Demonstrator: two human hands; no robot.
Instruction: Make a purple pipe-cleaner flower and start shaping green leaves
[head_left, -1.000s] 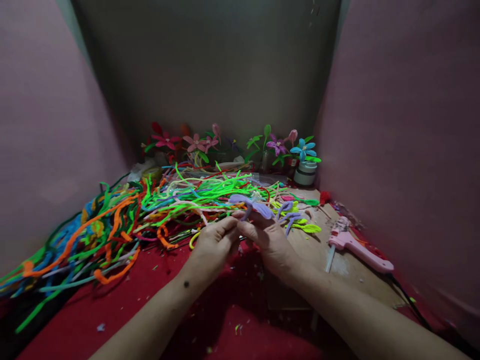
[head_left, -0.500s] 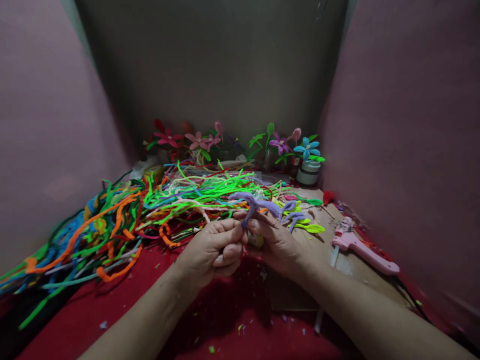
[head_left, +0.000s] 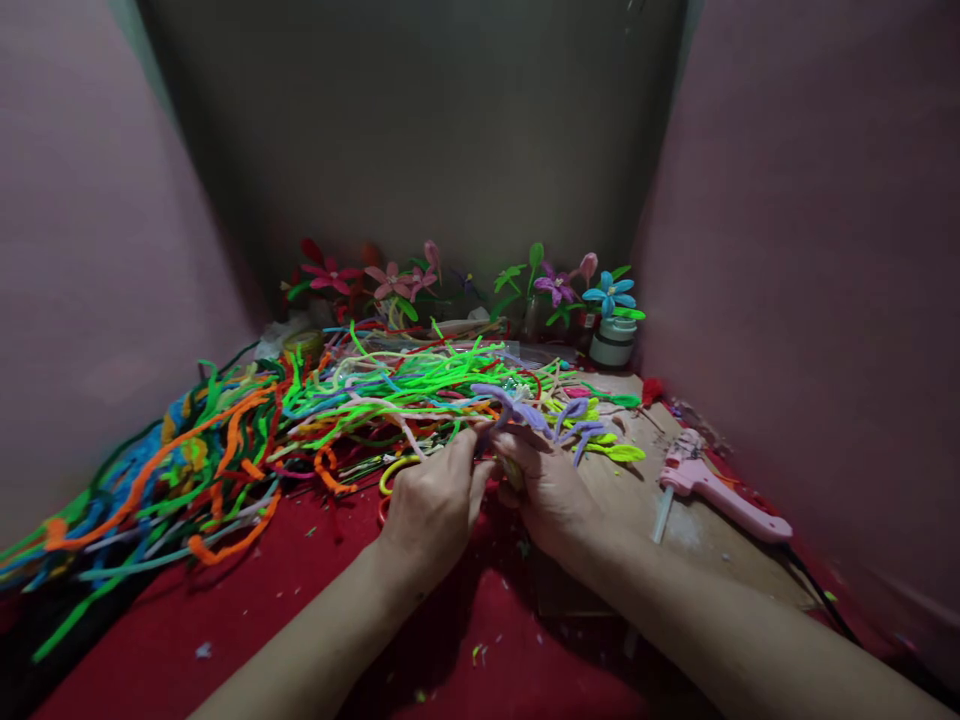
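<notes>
My left hand (head_left: 433, 505) and my right hand (head_left: 550, 492) meet at the middle of the red cloth, both closed around the stem of a purple pipe-cleaner flower (head_left: 514, 409). Its lilac petals stick up and away from my fingertips. My left hand is turned with its back to the camera, fingers pinched at the stem base. More lilac and lime petal loops (head_left: 592, 437) lie just to the right of my right hand on a brown board (head_left: 697, 535).
A big heap of coloured pipe cleaners (head_left: 247, 440) spreads left and behind my hands. Finished flowers (head_left: 390, 282) and a blue flower in a white pot (head_left: 611, 330) stand at the back wall. A pink glue gun (head_left: 720, 497) lies at right. Pink walls close both sides.
My left hand has rolled over so its back faces up and shifted slightly right against the stem. The purple flower sits a little lower and farther right than before.
</notes>
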